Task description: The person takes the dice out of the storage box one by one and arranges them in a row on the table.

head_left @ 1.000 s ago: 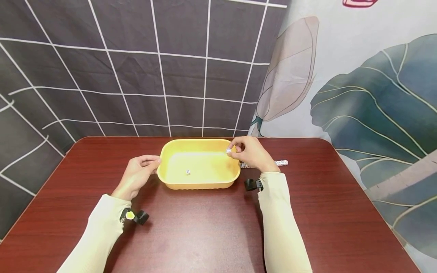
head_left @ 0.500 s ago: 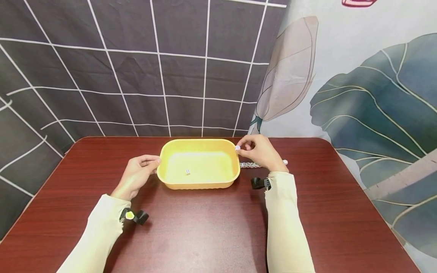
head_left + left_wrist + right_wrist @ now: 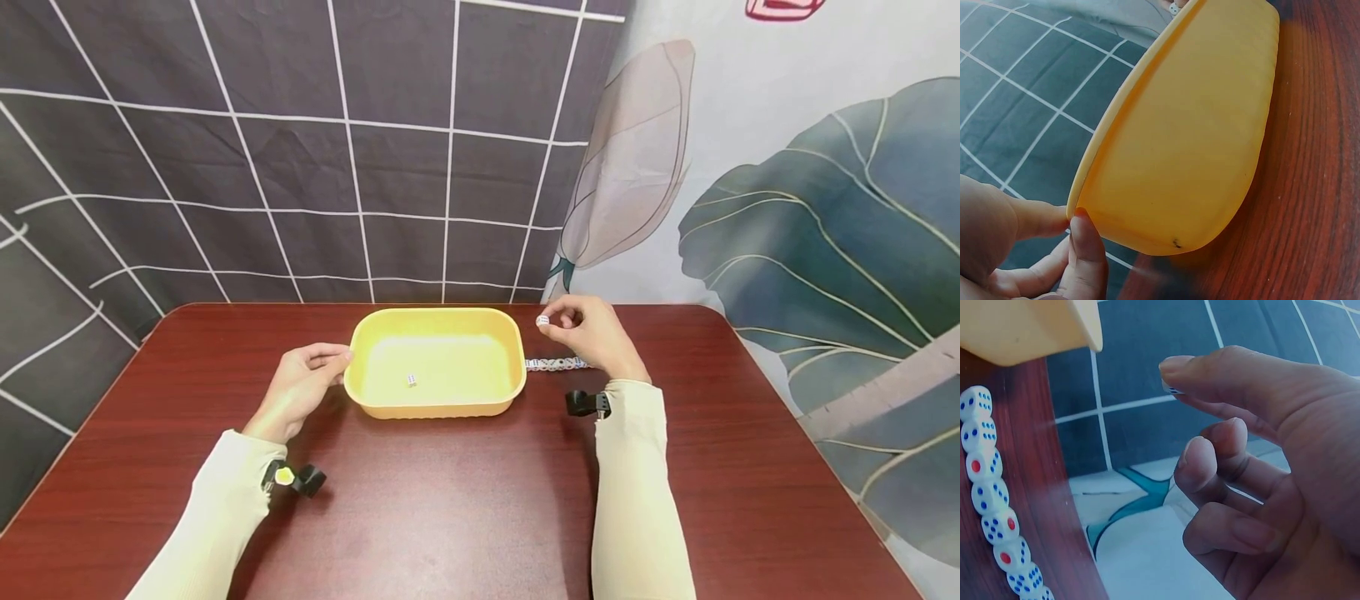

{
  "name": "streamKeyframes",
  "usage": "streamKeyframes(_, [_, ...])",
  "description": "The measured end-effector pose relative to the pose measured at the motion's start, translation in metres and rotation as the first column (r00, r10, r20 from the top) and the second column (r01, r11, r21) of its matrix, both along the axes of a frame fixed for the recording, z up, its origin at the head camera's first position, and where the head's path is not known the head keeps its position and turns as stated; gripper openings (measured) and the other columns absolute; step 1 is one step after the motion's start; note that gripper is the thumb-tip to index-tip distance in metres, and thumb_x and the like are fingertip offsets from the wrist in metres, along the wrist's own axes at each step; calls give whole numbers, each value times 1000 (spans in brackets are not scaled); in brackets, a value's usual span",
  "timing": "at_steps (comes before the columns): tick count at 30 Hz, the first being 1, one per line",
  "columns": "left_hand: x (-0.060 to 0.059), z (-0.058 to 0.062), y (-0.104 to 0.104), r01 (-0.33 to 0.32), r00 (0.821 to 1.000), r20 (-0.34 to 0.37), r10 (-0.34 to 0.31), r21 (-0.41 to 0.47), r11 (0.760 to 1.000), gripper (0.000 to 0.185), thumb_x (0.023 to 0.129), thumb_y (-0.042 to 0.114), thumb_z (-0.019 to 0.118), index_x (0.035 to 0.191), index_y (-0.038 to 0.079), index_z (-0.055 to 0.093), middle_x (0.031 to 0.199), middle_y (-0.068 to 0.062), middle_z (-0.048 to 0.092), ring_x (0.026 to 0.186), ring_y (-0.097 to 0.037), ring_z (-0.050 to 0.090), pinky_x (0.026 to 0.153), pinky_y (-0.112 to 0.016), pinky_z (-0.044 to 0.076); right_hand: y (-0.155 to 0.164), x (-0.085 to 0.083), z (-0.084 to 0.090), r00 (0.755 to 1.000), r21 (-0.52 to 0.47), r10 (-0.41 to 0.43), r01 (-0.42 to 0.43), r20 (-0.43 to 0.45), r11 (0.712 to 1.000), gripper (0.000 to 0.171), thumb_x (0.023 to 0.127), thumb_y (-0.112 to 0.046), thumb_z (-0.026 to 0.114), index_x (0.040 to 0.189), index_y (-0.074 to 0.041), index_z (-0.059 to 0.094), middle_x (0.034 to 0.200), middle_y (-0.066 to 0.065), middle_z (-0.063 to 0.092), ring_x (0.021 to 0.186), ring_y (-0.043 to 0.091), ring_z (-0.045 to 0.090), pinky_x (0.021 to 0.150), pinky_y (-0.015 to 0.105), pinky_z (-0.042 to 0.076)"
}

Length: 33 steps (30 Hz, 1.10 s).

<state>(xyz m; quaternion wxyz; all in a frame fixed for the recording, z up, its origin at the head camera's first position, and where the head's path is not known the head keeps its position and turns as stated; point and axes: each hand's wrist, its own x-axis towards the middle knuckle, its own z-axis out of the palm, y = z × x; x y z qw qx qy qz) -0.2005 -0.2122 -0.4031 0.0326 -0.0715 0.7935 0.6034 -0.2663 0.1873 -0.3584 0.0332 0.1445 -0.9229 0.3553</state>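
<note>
My left hand (image 3: 298,390) pinches the left rim of a yellow plastic basin (image 3: 435,411) between thumb and finger. In the left wrist view the thumb and a fingertip meet across that rim. One white die (image 3: 412,380) lies on the basin's floor, left of the middle. Just beyond the basin's right rim, my right hand (image 3: 600,337) holds another die (image 3: 543,320) between thumb and index finger, raised over the table. The right wrist view shows only a sliver of this die (image 3: 1172,389) under the thumb tip; the other fingers are loosely curled.
A straight row of white dice (image 3: 555,364) with blue and red pips runs rightward from the basin on the dark red table (image 3: 465,508), partly hidden by the right wrist. A dark grid-patterned cloth (image 3: 405,175) hangs behind the table, with a leaf-print cloth (image 3: 810,250) at right.
My right hand, with the die in its fingertips, has moved right from over the basin's right end to outside its rim. The left hand and basin have stayed put.
</note>
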Motion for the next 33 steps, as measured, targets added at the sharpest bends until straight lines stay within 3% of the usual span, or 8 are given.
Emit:
streamKeyframes(15, [0, -1, -1, 5, 1000, -5, -5, 8, 1000, 40, 102, 15, 61, 133, -11, 57, 88, 14, 70, 77, 3, 64, 79, -17, 58, 34, 0, -12, 991, -9, -129, 129, -20, 992, 12, 92, -20, 75, 101, -13, 75, 76, 1, 49, 75, 19, 48, 70, 32, 40])
streamKeyframes(33, [1, 0, 0, 4, 1000, -18, -4, 14, 1000, 40, 102, 15, 61, 131, -13, 58, 84, 16, 69, 75, 2, 64, 78, -17, 58, 78, 8, -26, 953, 2, -299, 299, -49, 954, 18, 93, -23, 74, 104, -10, 74, 74, 2, 52, 73, 20, 49, 64, 31, 41])
